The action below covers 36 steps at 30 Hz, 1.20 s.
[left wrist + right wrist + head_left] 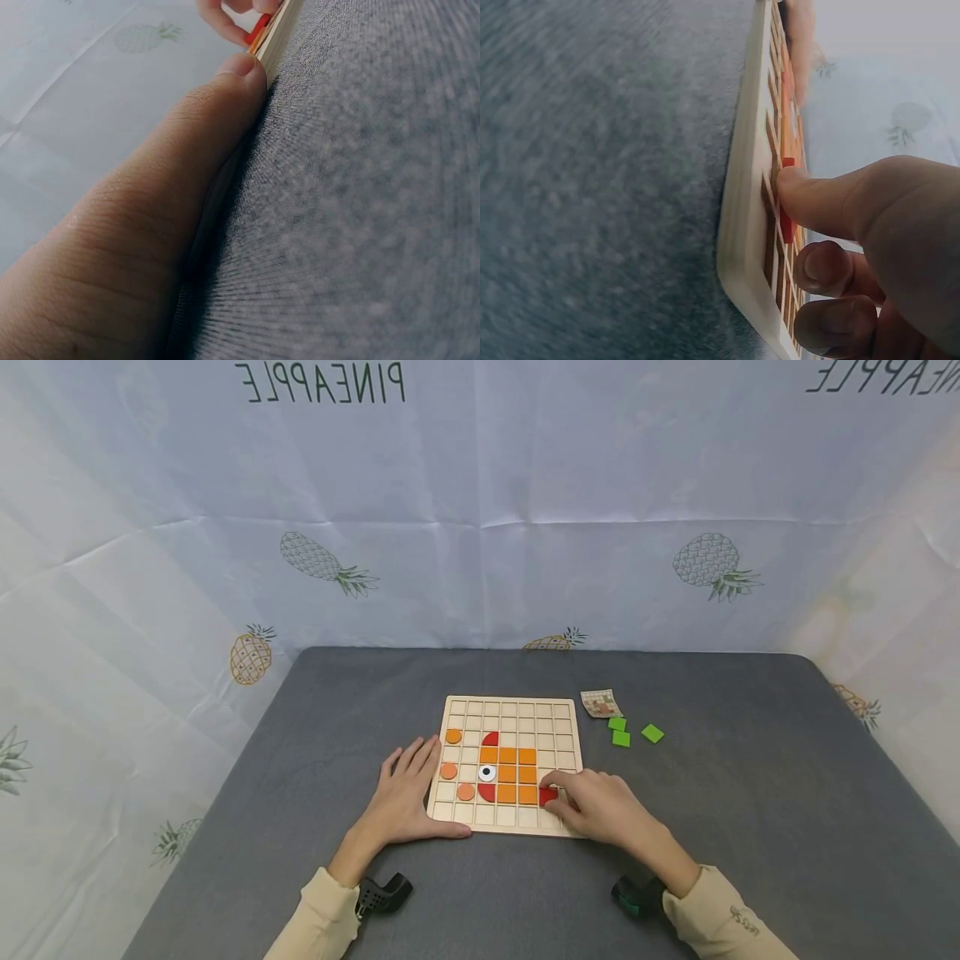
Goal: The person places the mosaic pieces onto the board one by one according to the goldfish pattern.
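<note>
A pale wooden grid board (543, 714) lies on the dark table. My left hand (402, 797) spreads along its left side, fingers straight, with the thumb against the near edge; the left wrist view shows that thumb (217, 97) close up. Over the board's right part, my right hand (606, 807) pinches a red piece (549, 797) between thumb and fingers, at the cells right of the orange squares (507, 774). In the right wrist view the thumb presses this red piece (788, 226), whose full shape is covered. Beside the orange squares sits a black-and-white eye disc (487, 773).
Other red pieces (487, 792) and several orange discs (453, 737) occupy the board's left half. Green square tiles (621, 739) lie off its right side, near a small printed card (601, 703). A pineapple-print cloth (480, 460) hangs behind the table (360, 710).
</note>
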Motion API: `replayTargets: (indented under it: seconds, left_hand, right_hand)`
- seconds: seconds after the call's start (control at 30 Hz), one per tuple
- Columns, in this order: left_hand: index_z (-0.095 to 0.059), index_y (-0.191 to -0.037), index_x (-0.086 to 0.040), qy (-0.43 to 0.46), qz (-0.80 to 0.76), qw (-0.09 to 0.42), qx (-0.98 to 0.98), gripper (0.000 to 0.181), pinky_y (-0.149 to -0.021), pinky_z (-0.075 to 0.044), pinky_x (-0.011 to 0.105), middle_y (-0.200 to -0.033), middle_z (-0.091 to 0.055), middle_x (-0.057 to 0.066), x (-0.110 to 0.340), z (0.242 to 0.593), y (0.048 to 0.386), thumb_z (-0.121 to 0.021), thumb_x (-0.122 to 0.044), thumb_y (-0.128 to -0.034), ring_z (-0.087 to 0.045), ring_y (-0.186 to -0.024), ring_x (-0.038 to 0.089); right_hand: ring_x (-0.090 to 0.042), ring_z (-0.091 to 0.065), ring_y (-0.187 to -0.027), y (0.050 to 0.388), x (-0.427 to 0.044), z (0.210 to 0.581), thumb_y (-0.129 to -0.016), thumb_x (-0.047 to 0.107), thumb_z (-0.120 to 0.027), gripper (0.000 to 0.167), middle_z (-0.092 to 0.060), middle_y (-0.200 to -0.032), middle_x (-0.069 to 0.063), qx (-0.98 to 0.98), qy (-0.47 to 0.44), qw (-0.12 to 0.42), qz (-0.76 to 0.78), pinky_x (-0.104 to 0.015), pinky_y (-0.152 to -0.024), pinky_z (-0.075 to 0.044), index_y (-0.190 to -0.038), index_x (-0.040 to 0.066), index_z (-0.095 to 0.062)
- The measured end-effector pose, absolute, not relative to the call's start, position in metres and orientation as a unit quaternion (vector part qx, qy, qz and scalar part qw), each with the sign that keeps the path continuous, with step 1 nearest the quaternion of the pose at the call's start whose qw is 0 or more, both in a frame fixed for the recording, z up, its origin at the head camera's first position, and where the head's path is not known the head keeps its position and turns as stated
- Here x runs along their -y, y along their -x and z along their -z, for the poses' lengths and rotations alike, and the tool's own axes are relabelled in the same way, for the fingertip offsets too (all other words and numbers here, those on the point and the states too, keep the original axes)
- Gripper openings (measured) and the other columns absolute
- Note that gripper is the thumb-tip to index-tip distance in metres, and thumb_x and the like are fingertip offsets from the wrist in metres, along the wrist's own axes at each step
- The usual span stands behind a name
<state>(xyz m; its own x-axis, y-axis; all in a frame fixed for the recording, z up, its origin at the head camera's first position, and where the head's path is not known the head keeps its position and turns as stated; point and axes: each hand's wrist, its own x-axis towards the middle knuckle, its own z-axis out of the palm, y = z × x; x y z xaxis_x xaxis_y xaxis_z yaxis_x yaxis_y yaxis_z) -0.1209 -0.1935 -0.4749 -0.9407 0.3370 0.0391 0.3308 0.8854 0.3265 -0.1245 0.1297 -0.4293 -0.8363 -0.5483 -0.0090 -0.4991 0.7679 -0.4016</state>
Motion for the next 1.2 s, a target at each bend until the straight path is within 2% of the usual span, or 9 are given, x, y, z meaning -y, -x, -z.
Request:
replayTargets:
  seconds: [0.67, 0.93, 1.2]
  left_hand:
    - [-0.015, -0.165, -0.009, -0.167, -0.173, 0.011, -0.971, 0.137, -0.123, -0.015, 0.061, -0.172, -0.022, 0.01, 0.1935, 0.4724, 0.12, -0.072, -0.082, -0.0639, -0.019, -0.159, 0.034]
    - [-0.015, -0.165, -0.009, -0.17, -0.173, 0.005, -0.97, 0.137, -0.123, -0.015, 0.06, -0.172, -0.022, 0.009, 0.1928, 0.4732, 0.1205, -0.072, -0.082, -0.0641, -0.019, -0.159, 0.034]
    - [-0.016, -0.165, -0.008, -0.174, -0.174, -0.002, -0.969, 0.137, -0.123, -0.016, 0.06, -0.172, -0.023, 0.01, 0.1939, 0.4751, 0.1199, -0.072, -0.083, -0.0638, -0.02, -0.159, 0.034]
  right_hand:
    - [0.001, -0.032, -0.045, 0.1245, -0.1294, 0.4318, -0.092, 0.025, -0.077, 0.025, -0.04, -0.056, 0.015, -0.939, 0.277, 0.042, 0.199, -0.019, -0.044, -0.018, -0.116, 0.019, -0.078]
    - [0.001, -0.028, -0.044, 0.1235, -0.1302, 0.4307, -0.093, 0.018, -0.072, 0.025, -0.036, -0.055, 0.015, -0.94, 0.276, 0.037, 0.198, -0.019, -0.044, -0.015, -0.118, 0.02, -0.077]
    - [0.0, -0.029, -0.045, 0.1234, -0.1304, 0.428, -0.093, 0.018, -0.072, 0.025, -0.038, -0.056, 0.014, -0.941, 0.276, 0.034, 0.192, -0.019, -0.044, -0.016, -0.117, 0.021, -0.078]
